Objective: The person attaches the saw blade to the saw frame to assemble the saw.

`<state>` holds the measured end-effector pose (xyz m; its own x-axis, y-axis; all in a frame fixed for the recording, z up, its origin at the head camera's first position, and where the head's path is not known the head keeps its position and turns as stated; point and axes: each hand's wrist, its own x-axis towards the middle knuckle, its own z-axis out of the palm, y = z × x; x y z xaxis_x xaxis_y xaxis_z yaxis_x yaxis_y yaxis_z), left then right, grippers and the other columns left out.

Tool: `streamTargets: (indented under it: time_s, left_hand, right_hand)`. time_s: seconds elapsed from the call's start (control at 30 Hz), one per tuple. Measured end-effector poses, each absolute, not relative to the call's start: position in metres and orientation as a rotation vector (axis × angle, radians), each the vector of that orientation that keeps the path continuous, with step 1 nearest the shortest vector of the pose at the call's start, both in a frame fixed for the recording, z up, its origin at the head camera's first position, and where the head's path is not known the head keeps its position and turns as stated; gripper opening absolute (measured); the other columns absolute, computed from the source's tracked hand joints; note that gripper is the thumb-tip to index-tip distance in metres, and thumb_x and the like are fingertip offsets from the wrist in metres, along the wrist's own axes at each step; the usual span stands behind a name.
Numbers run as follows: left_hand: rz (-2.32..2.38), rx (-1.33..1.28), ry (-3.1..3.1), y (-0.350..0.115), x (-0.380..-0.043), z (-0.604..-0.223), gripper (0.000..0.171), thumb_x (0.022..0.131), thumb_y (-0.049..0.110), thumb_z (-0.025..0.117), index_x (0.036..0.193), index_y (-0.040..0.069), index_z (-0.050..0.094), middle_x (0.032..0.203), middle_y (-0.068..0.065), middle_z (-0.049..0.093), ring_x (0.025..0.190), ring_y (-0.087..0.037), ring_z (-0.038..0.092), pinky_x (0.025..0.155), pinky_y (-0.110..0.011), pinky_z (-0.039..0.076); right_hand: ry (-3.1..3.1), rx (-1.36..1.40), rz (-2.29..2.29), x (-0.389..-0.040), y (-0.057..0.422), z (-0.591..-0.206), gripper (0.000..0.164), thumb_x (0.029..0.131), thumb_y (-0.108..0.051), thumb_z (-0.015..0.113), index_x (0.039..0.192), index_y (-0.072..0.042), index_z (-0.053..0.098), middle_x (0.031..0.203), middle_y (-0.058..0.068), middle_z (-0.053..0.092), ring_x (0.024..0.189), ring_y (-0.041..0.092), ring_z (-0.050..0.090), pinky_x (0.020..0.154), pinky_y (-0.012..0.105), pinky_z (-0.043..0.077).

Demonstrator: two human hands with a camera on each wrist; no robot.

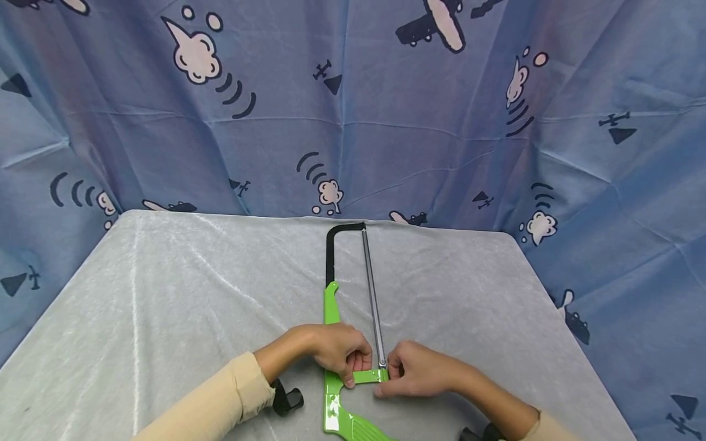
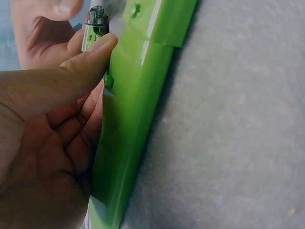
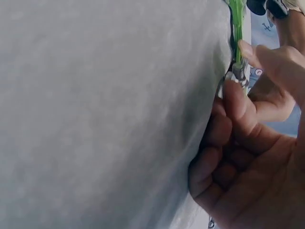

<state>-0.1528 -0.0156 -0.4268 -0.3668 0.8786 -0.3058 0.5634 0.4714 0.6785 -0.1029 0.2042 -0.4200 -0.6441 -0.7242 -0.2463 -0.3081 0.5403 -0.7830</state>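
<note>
A hacksaw (image 1: 330,260) with a black front frame and bright green grip lies on the cloth, its narrow grey blade (image 1: 371,288) on the right side. My left hand (image 1: 342,348) pinches the short green crosspiece (image 1: 366,376) between thumb and fingers. At the crosspiece's right end, the thumb and curled index finger of my right hand (image 1: 421,370) close around the small metal fitting (image 3: 238,72). A threaded bolt (image 2: 97,15) sticks out there in the left wrist view. My fingers partly hide the fitting, so its exact shape is unclear.
Light grey velvety cloth (image 1: 193,318) covers the table. Blue curtains (image 1: 353,153) with cartoon planes hang behind it and along both sides. A black wrist camera (image 1: 288,398) sits under the left forearm, and another dark mount (image 1: 480,433) is by the right.
</note>
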Motion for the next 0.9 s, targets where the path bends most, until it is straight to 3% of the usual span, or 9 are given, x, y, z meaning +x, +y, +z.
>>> streamTargets:
  time_s: [0.3,0.9]
  left_hand:
    - [0.629,1.200,2.066,-0.015,-0.153,-0.428,0.024,0.076,0.011,0.086,0.085,0.018,0.065,0.068,0.013,0.057,0.063,0.003,0.054,0.062,-0.014,0.046]
    - [0.620,1.194,2.081,-0.015,-0.153,-0.428,0.024,0.076,0.012,0.086,0.086,0.019,0.065,0.068,0.014,0.058,0.064,0.003,0.054,0.062,-0.014,0.046]
  right_hand:
    - [2.344,-0.802,-0.869,-0.100,0.193,-0.420,0.048,0.082,-0.038,0.078,0.049,-0.018,0.050,0.042,-0.020,0.036,0.037,-0.009,0.027,0.037,0.012,0.021]
    - [2.383,-0.780,-0.835,-0.100,0.192,-0.420,0.047,0.080,-0.034,0.079,0.049,-0.020,0.047,0.042,-0.020,0.035,0.038,-0.009,0.027,0.038,0.013,0.022]
